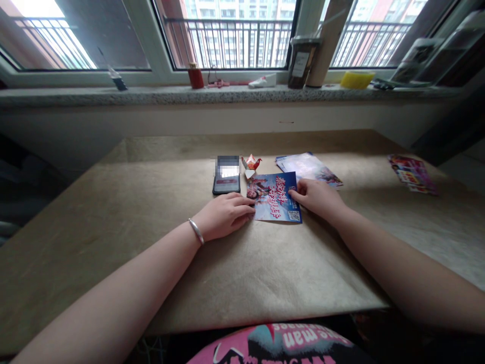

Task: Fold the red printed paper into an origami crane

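A printed blue flyer (275, 197) with red-and-white lettering and a QR code lies in front of me on the table. My left hand (227, 215), a silver bangle on its wrist, grips the flyer's left edge with its fingers over the paper. At the opposite edge, my right hand (316, 197) pinches the flyer, thumb on top and the other fingers mostly hidden. Just beyond the flyer stands a small folded red-and-white paper crane (251, 166). A dark phone (226, 184) with a partly blurred screen lies beyond my left hand.
A stack of printed sheets (308, 168) lies behind my right hand. More colourful flyers (412, 174) are at the table's far right. On the stone windowsill (159, 96) stand a red bottle (195, 77), a dark lidded container (302, 63) and a yellow roll (356, 80).
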`<state>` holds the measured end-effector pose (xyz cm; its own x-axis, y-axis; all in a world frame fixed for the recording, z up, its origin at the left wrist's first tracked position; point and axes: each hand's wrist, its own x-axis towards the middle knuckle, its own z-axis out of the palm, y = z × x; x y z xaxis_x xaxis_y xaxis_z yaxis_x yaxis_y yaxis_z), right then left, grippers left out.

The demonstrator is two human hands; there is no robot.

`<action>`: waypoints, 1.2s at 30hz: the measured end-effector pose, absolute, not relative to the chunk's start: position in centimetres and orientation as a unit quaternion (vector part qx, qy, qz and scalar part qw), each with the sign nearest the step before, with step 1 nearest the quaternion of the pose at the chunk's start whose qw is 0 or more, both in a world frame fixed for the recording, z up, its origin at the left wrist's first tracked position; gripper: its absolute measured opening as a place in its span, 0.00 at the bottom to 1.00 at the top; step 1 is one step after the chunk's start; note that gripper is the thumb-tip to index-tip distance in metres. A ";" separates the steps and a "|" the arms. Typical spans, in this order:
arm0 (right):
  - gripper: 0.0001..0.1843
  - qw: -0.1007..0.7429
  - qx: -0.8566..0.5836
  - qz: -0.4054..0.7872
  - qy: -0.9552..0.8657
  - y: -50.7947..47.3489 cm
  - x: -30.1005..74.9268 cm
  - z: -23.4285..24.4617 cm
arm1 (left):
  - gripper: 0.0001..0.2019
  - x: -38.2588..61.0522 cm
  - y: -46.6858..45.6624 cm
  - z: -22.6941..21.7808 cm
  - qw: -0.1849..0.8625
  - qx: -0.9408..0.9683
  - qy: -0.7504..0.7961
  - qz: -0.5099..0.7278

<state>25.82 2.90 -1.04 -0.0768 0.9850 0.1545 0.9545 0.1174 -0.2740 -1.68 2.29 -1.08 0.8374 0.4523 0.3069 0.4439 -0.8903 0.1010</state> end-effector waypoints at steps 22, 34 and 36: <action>0.14 0.272 -0.617 0.139 -0.725 3.7 26.1 -2.1 | 0.15 -1.3 2.0 -1.2 -0.004 0.947 0.285 0.148; 0.10 0.260 -0.598 0.216 -0.727 3.7 26.6 -2.6 | 0.18 -1.4 1.9 -1.0 -0.028 0.954 0.272 0.123; 0.12 0.246 -0.594 0.223 -0.733 3.7 26.7 -2.7 | 0.20 -1.4 1.9 -1.0 -0.029 0.956 0.268 0.117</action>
<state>26.70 3.74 -2.71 -0.1729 0.9803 0.0950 0.7608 0.1942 -0.6192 -1.40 1.92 -1.02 0.8296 0.5047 0.2387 0.5184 -0.8551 0.0065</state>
